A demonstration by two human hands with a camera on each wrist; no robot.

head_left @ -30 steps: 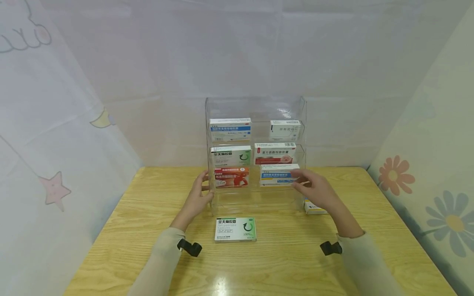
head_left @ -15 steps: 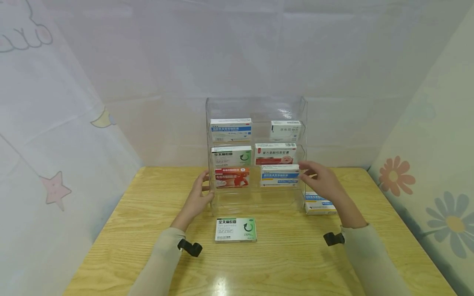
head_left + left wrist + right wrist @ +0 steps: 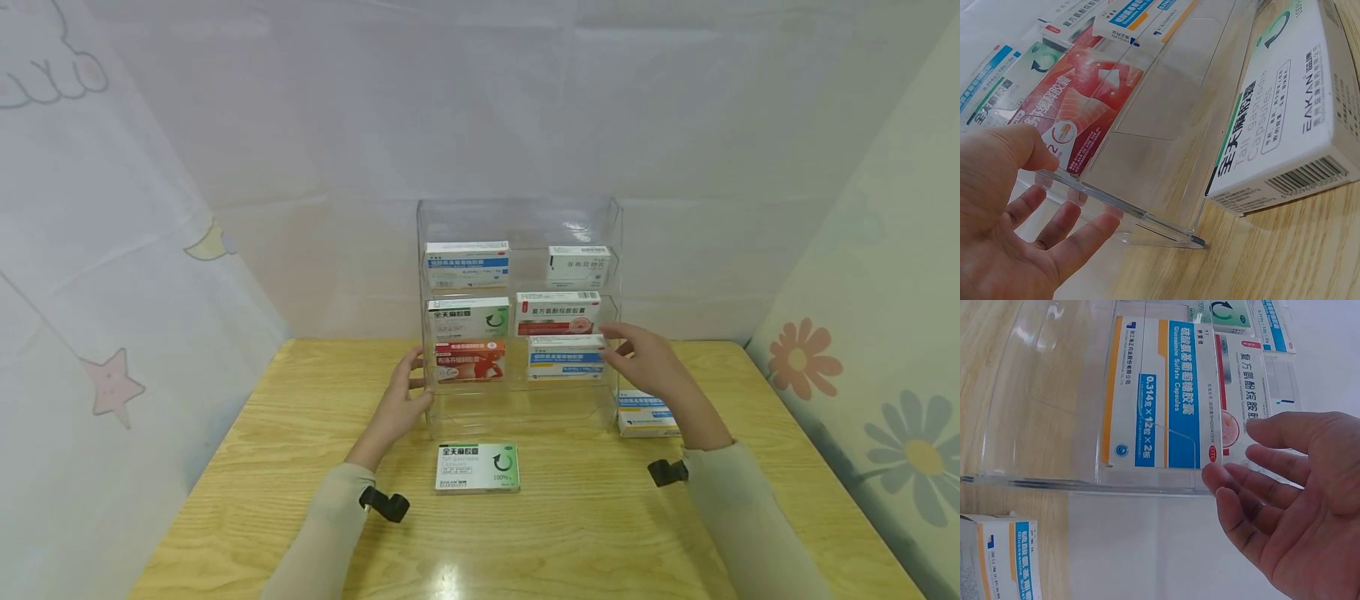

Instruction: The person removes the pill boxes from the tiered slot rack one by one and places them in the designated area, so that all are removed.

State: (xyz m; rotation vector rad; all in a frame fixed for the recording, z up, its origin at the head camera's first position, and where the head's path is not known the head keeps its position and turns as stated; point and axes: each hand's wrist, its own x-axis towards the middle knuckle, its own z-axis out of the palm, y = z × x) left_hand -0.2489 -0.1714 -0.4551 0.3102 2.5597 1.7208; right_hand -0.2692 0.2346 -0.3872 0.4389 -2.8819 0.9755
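Note:
A clear tiered display rack stands on the table, holding several medicine boxes. At its left side my left hand holds the side panel, thumb at the front edge and fingers against the outer face, as the left wrist view shows. A red medicine box sits in the tier beside that thumb. My right hand is at the rack's right side with loosely bent fingers and nothing in them. Its fingertips are by the right end of a blue-and-white glucosamine capsule box; whether they touch it or the rack, I cannot tell.
A green-and-white capsule box lies on the wooden table before the rack. Another blue-and-white box stands right of the rack, partly behind my right forearm. White cloth hangs behind.
My right hand has moved right, off the front of the blue-and-white box in the rack, then slightly up and back left. My left hand has stayed on the rack's side.

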